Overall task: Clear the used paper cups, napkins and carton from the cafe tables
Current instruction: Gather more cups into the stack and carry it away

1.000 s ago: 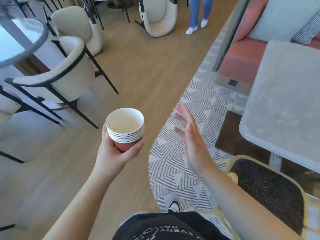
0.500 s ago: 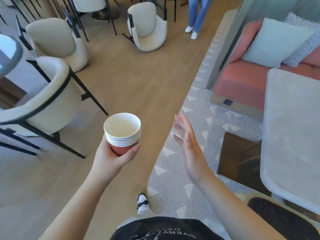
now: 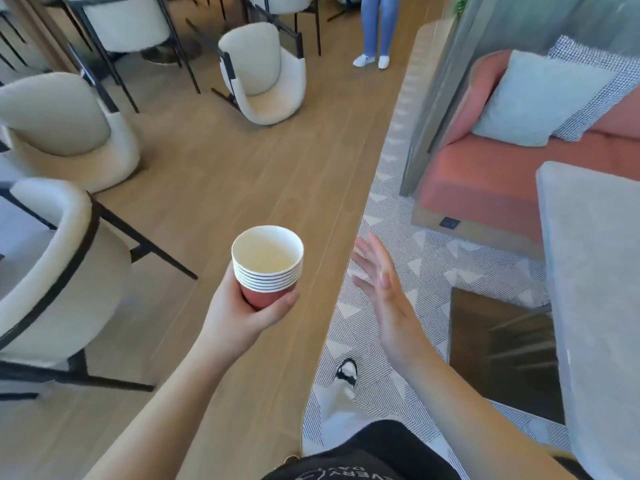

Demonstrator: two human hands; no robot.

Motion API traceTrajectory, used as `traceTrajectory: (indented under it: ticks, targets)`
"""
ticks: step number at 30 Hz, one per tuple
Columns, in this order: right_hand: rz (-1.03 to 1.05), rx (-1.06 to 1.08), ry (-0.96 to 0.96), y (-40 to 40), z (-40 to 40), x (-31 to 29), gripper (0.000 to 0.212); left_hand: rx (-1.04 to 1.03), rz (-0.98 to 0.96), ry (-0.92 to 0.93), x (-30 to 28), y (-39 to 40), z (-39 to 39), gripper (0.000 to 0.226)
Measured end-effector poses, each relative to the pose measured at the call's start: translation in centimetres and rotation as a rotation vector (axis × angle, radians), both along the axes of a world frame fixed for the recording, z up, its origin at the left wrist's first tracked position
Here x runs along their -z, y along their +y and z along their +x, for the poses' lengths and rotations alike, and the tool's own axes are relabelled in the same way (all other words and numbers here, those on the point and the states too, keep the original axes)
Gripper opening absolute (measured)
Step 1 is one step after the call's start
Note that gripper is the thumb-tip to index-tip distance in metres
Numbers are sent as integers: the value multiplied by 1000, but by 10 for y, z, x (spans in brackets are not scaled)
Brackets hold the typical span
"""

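A stack of several nested red paper cups [image 3: 266,268] with white rims is held upright in front of me over the wooden floor. My left hand [image 3: 242,313] grips the stack round its red base, thumb on the right side. My right hand [image 3: 388,299] floats to the right of the cups with straight, spread fingers and holds nothing. The top cup looks empty inside. No napkins or carton show in the head view.
A grey stone table [image 3: 595,306] stands at the right, with a coral sofa [image 3: 485,181] and cushions behind it. Cream chairs [image 3: 65,126] with black frames line the left. A person in jeans [image 3: 377,29] stands far ahead. A patterned rug [image 3: 398,258] lies underfoot.
I have walked forward: chairs and sofa slid toward me and the table edge moved right. Both hands keep the same pose, the left still gripping the cup stack.
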State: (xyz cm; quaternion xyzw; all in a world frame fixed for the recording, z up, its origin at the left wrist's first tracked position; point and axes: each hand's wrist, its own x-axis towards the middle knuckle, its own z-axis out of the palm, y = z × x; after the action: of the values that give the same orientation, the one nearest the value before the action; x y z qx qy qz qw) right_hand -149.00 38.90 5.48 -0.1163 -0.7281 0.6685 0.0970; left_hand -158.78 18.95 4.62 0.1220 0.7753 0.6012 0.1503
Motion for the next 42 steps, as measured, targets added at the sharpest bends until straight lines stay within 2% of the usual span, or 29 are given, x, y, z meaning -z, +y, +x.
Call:
traceTrajectory:
  ticks: [6, 12, 22, 31, 36, 42]
  targets:
    - [-15, 29, 9, 71, -92, -2, 74, 45, -5, 16, -7, 81, -94, 73]
    - [-25, 20, 65, 128, -181, -17, 87, 46, 13, 19, -18, 139, -175, 71]
    - [-28, 5, 49, 164, -353, 2, 75, 11, 32, 4, 3, 163, -348, 76]
    - [-17, 45, 44, 177, -529, -6, 85, 67, 56, 2, -2, 178, -535, 72]
    - [-37, 81, 65, 206, -599, -8, 87, 101, 71, 23, -4, 215, -616, 70]
    - [-40, 152, 97, 276, -674, 0, 77, 139, 65, 28, 3, 288, -696, 65]
